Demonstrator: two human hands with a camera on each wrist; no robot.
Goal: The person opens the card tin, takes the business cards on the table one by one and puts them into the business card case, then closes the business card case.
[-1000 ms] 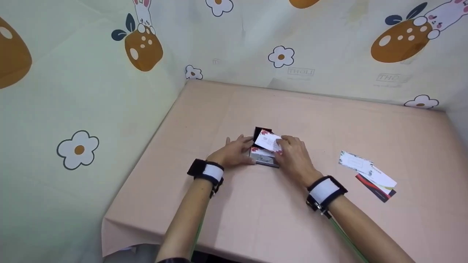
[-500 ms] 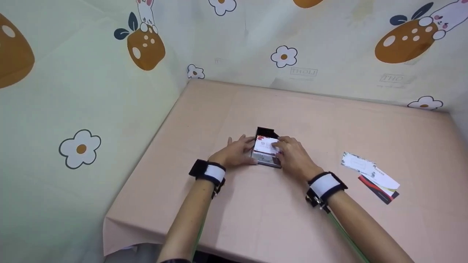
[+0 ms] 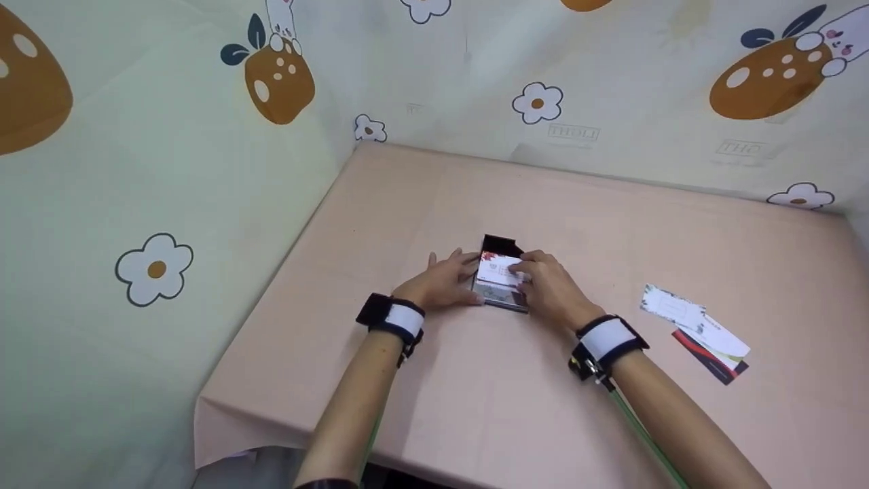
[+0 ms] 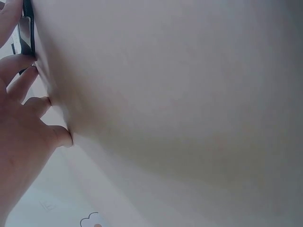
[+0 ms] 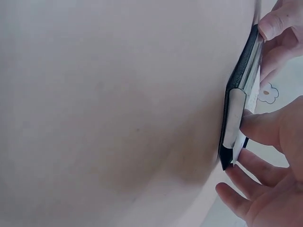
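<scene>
A black business card case [image 3: 500,243] lies with its flap open on the table, a clear pocket at its near end. My left hand [image 3: 445,282] grips the case's left side, thumb by the near corner. In the case lies a white business card [image 3: 494,267] with red flowers, its right end pinched by my right hand [image 3: 555,288]. The right wrist view shows the case [image 5: 240,66] edge-on, the thumb [image 5: 262,130] of my right hand against the cards and its fingers at the far end. Only a sliver of the case [image 4: 26,35] appears in the left wrist view.
Several loose cards overlap to the right: a white one with leafy corners [image 3: 669,303], a white one with a green stripe [image 3: 723,334] and a dark one with red [image 3: 706,358]. A pink cloth covers the table [image 3: 577,204]; patterned curtains [image 3: 461,81] hang behind and left.
The flowered card, tilted and raised above the case a second ago, now lies lower and lined up with it. My right hand keeps its pinch; my left hand stays on the case.
</scene>
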